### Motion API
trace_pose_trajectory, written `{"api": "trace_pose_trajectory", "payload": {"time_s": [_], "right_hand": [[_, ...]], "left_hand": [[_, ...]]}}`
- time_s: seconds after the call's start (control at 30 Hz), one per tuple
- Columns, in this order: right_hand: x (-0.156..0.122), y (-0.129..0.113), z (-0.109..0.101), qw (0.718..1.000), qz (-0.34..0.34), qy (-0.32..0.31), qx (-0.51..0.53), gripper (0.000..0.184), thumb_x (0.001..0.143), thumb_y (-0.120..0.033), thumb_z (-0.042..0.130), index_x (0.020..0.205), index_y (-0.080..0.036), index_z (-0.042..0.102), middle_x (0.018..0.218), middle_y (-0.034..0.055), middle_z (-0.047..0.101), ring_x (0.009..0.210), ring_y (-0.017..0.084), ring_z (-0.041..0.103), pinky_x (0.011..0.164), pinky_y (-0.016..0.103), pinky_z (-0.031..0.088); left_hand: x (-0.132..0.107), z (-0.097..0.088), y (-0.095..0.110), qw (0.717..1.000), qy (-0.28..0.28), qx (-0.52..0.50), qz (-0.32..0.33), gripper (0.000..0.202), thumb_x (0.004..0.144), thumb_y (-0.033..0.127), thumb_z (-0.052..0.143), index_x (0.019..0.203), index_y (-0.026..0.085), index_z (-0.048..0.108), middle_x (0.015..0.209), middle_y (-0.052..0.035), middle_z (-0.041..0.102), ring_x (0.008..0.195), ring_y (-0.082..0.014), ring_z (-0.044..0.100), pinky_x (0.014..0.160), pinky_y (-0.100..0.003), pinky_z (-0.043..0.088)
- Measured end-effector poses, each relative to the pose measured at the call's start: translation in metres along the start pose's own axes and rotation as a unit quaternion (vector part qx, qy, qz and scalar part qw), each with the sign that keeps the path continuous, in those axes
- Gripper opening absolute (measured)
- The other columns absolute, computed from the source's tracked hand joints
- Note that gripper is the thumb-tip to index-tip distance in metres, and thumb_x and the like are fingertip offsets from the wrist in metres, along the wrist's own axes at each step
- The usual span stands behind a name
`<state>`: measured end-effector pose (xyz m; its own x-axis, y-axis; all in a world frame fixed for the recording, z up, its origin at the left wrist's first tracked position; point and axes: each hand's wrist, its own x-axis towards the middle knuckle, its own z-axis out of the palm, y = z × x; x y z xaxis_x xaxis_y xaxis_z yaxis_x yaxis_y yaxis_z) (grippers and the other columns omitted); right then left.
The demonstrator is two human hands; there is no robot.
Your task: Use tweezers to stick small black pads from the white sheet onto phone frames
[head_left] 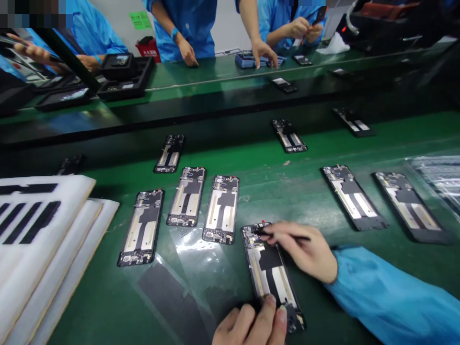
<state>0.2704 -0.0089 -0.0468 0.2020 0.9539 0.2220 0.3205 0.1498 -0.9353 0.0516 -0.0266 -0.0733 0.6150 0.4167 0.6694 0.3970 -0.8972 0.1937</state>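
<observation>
An opened smartphone (pixel 259 268) lies on the green mat in front of me, its circuit board at the far end and a silver battery area below. My left hand (pixel 257 323) grips its near end, thumb and fingers pressed on the lower edge. My right hand (pixel 305 249) pinches a slim black tool (pixel 300 237), perhaps tweezers or a spudger. The tool's tip points at the circuit board near the top of the phone. Fingers partly hide the tip, so I cannot tell whether it touches.
Several more opened phones (pixel 220 209) lie left, right and behind. White foam trays (pixel 46 258) are stacked at the left. Clear plastic film (pixel 168 297) lies on the mat. Across a raised shelf (pixel 201 76), people in blue coats work beside black trays (pixel 124 91).
</observation>
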Motion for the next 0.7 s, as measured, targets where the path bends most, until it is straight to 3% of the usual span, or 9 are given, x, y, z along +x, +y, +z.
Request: {"api": "trace_pose_trajectory", "payload": {"time_s": [0.07, 0.17, 0.27, 0.6, 0.7], "right_hand": [[0.009, 0.003, -0.006, 0.985, 0.114, 0.083, 0.096, 0.031, 0.099, -0.046, 0.058, 0.101, -0.018, 0.071, 0.083, 0.0087, 0.080, 0.074, 0.021, 0.078, 0.067, 0.031, 0.066], [0.021, 0.008, -0.017, 0.945, 0.201, 0.146, 0.214, 0.047, 0.087, -0.061, 0.068, 0.097, -0.015, 0.069, 0.076, 0.0095, 0.079, 0.066, 0.021, 0.077, 0.062, 0.031, 0.065], [0.026, 0.009, -0.022, 0.931, 0.229, 0.122, 0.255, 0.050, 0.084, -0.061, 0.072, 0.094, -0.012, 0.069, 0.074, 0.0106, 0.078, 0.062, 0.019, 0.076, 0.057, 0.027, 0.062], [0.026, 0.006, -0.021, 0.930, 0.243, 0.065, 0.270, 0.054, 0.078, -0.064, 0.075, 0.092, -0.011, 0.068, 0.068, 0.0077, 0.076, 0.056, 0.017, 0.074, 0.052, 0.024, 0.059], [0.028, 0.006, -0.021, 0.929, 0.245, 0.056, 0.273, 0.055, 0.078, -0.064, 0.075, 0.092, -0.011, 0.068, 0.066, 0.0076, 0.076, 0.054, 0.016, 0.073, 0.048, 0.022, 0.057]], "left_hand": [[0.002, -0.006, -0.002, 0.999, -0.017, -0.010, 0.025, 0.020, 0.093, 0.013, 0.057, 0.090, 0.023, 0.074, 0.094, 0.0002, 0.079, 0.060, -0.0152, 0.057, 0.046, -0.029, 0.043], [0.010, -0.022, -0.009, 0.985, -0.140, -0.031, 0.095, 0.027, 0.096, 0.011, 0.052, 0.107, 0.021, 0.074, 0.112, -0.0037, 0.077, 0.068, -0.0163, 0.061, 0.053, -0.028, 0.051], [0.017, -0.034, -0.017, 0.963, -0.230, -0.050, 0.133, 0.031, 0.096, 0.011, 0.052, 0.120, 0.018, 0.071, 0.126, -0.0070, 0.072, 0.075, -0.0167, 0.063, 0.060, -0.028, 0.056], [0.020, -0.037, -0.018, 0.940, -0.284, -0.025, 0.186, 0.034, 0.095, 0.012, 0.055, 0.125, 0.016, 0.070, 0.135, -0.0082, 0.067, 0.079, -0.0177, 0.065, 0.061, -0.027, 0.059], [0.023, -0.037, -0.014, 0.933, -0.305, 0.005, 0.190, 0.039, 0.094, 0.016, 0.055, 0.132, 0.020, 0.066, 0.135, -0.0086, 0.066, 0.077, -0.0181, 0.067, 0.060, -0.028, 0.060]]}}
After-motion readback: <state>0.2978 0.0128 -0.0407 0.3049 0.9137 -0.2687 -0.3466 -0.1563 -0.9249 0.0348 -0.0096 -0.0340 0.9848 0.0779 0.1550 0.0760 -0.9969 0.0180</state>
